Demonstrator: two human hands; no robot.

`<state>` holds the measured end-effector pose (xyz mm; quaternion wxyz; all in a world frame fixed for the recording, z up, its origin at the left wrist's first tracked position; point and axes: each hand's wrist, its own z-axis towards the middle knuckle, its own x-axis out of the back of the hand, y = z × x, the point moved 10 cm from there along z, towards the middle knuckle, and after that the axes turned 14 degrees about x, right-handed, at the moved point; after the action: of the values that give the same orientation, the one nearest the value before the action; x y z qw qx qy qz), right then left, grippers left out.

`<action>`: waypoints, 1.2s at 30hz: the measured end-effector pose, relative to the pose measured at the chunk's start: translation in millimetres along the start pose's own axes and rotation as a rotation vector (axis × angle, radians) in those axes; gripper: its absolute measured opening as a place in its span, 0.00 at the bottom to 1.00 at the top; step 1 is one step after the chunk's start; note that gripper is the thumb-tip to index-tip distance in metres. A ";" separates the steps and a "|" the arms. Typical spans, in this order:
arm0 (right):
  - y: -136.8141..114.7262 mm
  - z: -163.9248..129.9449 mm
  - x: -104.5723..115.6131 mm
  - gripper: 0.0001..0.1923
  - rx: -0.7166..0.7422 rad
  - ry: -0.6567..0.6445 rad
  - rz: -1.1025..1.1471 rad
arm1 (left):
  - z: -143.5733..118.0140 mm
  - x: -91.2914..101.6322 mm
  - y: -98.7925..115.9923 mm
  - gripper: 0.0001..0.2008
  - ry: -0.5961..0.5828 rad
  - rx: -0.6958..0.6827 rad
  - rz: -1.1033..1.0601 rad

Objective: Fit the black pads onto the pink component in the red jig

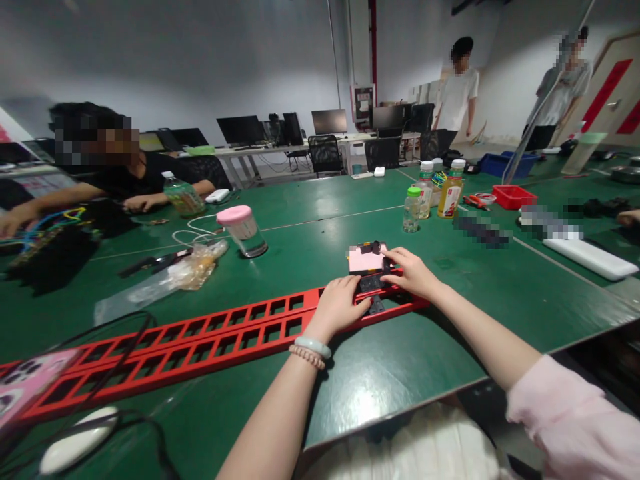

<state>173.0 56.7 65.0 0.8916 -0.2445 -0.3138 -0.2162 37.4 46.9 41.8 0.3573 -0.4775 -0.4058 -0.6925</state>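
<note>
Pressing my left hand (336,308) flat on the red slotted rail (210,337), long axis leftward across the worktop (450,293); right hand (411,272) pinches black parts (371,283) at the rail's right end.

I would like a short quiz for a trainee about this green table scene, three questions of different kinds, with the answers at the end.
1. True or false: the left hand rests on the long red plastic grid rack.
2. Which lid does the clear plastic jar near the table's middle have? A) blue B) pink C) black
3. Fill in: the right hand touches small black parts beside a pink ____.

Key: 1 true; 2 B; 3 card, lying flat on the green table. The fingers of both hands are bent over the parts, so whether they grip anything cannot be told.
</note>
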 end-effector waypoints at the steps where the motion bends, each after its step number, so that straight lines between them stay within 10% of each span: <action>1: -4.3 -2.9 1.5 0.27 -0.001 0.000 0.017 | -0.3 0.1 0.6 0.26 0.002 -0.006 -0.001; 36: -39.0 -19.4 -27.4 0.21 0.023 -0.259 0.166 | 0.9 -2.9 -2.2 0.25 0.013 0.001 -0.010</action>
<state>141.3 21.3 45.3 0.8614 -0.2851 -0.4071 -0.1046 36.6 48.9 38.8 0.3566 -0.4708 -0.4060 -0.6974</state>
